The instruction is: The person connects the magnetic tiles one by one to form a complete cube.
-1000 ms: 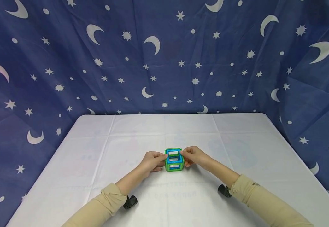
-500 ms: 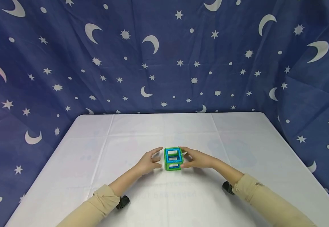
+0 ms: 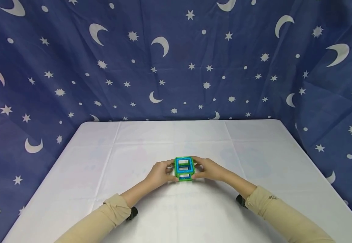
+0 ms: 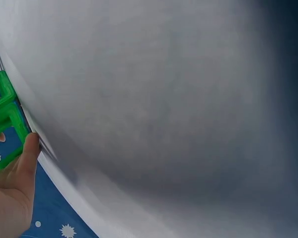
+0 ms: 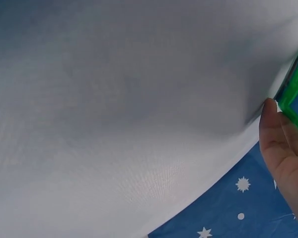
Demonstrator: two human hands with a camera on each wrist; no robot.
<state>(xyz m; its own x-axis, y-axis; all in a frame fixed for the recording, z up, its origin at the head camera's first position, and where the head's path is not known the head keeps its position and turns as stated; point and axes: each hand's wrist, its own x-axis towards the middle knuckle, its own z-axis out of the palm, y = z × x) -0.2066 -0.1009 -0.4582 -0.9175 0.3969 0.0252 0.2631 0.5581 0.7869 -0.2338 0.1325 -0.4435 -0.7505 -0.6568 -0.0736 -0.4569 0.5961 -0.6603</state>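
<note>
A small cube of magnetic tiles (image 3: pixel 185 171), with open square frames in green and blue, stands on the white-covered table. From its left side my left hand (image 3: pixel 158 173) grips it, thumb at the near edge and index finger toward the far edge. My right hand (image 3: pixel 212 169) holds the opposite side in the same way. Green frames of the cube (image 4: pixel 10 116) show at the left border of the left wrist view, beside the left thumb. In the right wrist view the cube (image 5: pixel 291 96) is cut off by the right border, close to the fingers.
The white tablecloth (image 3: pixel 182 138) has fold creases. A dark blue curtain (image 3: pixel 182 50) with white moons and stars hangs behind the table and along both sides. Black wrist devices (image 3: pixel 132 213) sit under both forearms.
Both hands pinched the upper part of the cube; then the left hand drew away with fingers spread. Now it is back on the cube, thumb nearer, and the right hand has the lower grip.
</note>
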